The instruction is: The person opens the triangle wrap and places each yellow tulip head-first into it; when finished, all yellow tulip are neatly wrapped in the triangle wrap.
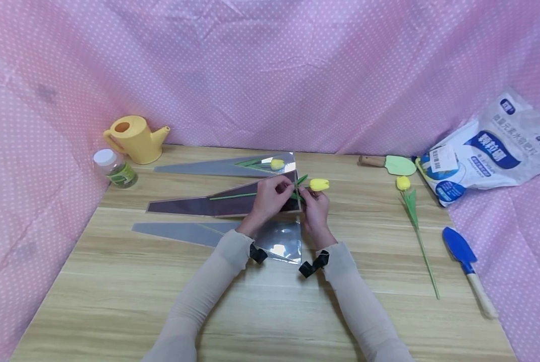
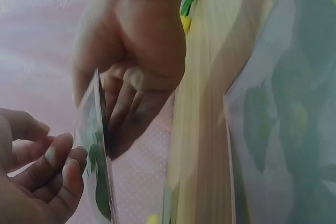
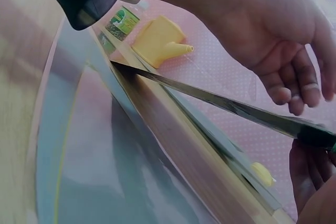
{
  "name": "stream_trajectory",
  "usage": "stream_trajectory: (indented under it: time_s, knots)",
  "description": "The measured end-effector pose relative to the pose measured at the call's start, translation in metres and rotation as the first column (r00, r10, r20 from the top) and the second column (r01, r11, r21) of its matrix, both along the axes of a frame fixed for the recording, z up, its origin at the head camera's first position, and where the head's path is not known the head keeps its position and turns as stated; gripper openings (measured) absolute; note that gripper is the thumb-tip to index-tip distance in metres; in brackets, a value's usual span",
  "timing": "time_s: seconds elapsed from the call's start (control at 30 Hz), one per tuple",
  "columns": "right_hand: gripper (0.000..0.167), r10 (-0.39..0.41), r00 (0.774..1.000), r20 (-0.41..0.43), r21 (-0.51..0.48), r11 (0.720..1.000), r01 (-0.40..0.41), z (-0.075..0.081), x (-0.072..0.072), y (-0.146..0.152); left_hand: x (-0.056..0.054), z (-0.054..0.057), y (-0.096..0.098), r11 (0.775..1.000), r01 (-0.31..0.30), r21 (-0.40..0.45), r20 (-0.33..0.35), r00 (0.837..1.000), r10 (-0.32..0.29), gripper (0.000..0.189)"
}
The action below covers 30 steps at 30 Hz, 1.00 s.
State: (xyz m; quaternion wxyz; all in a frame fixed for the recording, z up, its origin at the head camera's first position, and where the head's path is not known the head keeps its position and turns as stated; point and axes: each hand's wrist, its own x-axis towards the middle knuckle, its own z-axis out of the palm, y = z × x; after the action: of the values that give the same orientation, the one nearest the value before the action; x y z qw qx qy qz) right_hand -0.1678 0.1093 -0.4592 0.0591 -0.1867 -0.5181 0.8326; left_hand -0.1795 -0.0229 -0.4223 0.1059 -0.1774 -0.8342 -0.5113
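Note:
A dark see-through flower sleeve (image 1: 234, 200) is raised over the table, with a yellow tulip (image 1: 319, 184) in it. The bloom sticks out past the sleeve's wide end, and the green stem runs along the sleeve. My right hand (image 1: 317, 208) grips the sleeve's mouth just below the bloom; the left wrist view shows the sleeve edge (image 2: 100, 129) between its thumb and fingers. Bent fingers of my left hand (image 1: 270, 196) are at the tulip's leaves, on the sleeve's upper side. Whether they pinch a leaf is hidden.
A second sleeve (image 1: 193, 167) with a tulip (image 1: 277, 164) lies behind, another sleeve (image 1: 175, 231) in front. At right lie a loose tulip (image 1: 417, 229), blue trowel (image 1: 459, 246), green trowel (image 1: 398, 165) and white bag (image 1: 487, 151). A watering can (image 1: 139, 141) and jar (image 1: 121, 173) stand back left.

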Motion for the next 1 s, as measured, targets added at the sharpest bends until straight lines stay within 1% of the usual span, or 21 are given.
stream_trajectory:
  time_s: [0.1,0.17,0.23,0.3,0.33,0.4,0.47,0.53,0.67,0.7,0.77,0.8,0.87,0.93,1.0]
  knots:
    - [0.013,-0.012,1.000,0.004,-0.005,1.000,0.012,0.000,-0.001,0.001,-0.003,-0.002,-0.008,1.000,0.002,0.003,0.004,1.000,-0.002,0.011]
    - [0.013,-0.019,1.000,0.012,-0.017,1.000,0.019,-0.001,-0.002,0.002,-0.006,-0.003,-0.016,1.000,0.015,-0.017,0.007,1.000,-0.015,0.016]
    - [0.011,-0.029,0.999,0.023,-0.030,0.999,0.030,-0.001,-0.002,0.003,-0.008,-0.005,-0.024,0.996,0.034,-0.085,0.011,0.999,-0.033,0.029]
    - [0.010,-0.036,0.999,0.025,-0.047,0.998,0.038,-0.001,-0.003,0.004,-0.011,-0.007,-0.032,0.983,0.060,-0.176,0.027,0.998,-0.056,0.048]
    - [0.010,-0.039,0.999,0.027,-0.050,0.998,0.041,-0.001,-0.003,0.004,-0.011,-0.008,-0.037,0.971,0.073,-0.228,0.045,0.997,-0.065,0.058]
    - [0.011,-0.039,0.999,0.033,-0.048,0.998,0.040,-0.001,-0.002,0.005,-0.013,-0.011,-0.044,0.937,0.109,-0.332,0.088,0.993,-0.084,0.078]
    - [0.011,-0.032,0.999,0.039,-0.047,0.998,0.034,0.000,-0.002,0.006,-0.014,-0.014,-0.050,0.901,0.153,-0.406,0.133,0.985,-0.108,0.094]
    - [0.012,-0.026,0.999,0.043,-0.041,0.999,0.028,0.001,-0.001,0.007,-0.015,-0.018,-0.055,0.864,0.198,-0.464,0.173,0.976,-0.131,0.106]
    - [0.012,-0.022,0.998,0.051,-0.050,0.998,0.024,0.001,0.000,0.009,-0.016,-0.025,-0.061,0.786,0.261,-0.561,0.202,0.964,-0.176,0.117]
    - [0.012,-0.023,0.998,0.052,-0.056,0.998,0.026,0.001,0.000,0.010,-0.017,-0.027,-0.062,0.766,0.269,-0.584,0.204,0.962,-0.182,0.119]
    - [0.013,-0.026,0.998,0.057,-0.064,0.998,0.029,0.001,0.000,0.011,-0.017,-0.030,-0.063,0.733,0.280,-0.620,0.207,0.959,-0.191,0.119]
    - [0.016,-0.023,0.998,0.058,-0.064,0.998,0.027,0.001,0.000,0.011,-0.017,-0.031,-0.063,0.724,0.286,-0.628,0.212,0.958,-0.195,0.120]
    - [0.020,-0.015,0.998,0.062,-0.068,0.997,0.019,0.001,0.000,0.013,-0.017,-0.033,-0.062,0.716,0.293,-0.634,0.223,0.955,-0.194,0.117]
    - [0.028,-0.010,0.998,0.070,-0.073,0.997,0.015,0.001,0.000,0.014,-0.017,-0.035,-0.061,0.718,0.293,-0.631,0.226,0.955,-0.191,0.113]
    - [0.032,-0.007,0.997,0.081,-0.073,0.997,0.013,0.001,0.000,0.015,-0.017,-0.035,-0.060,0.725,0.290,-0.625,0.226,0.956,-0.188,0.110]
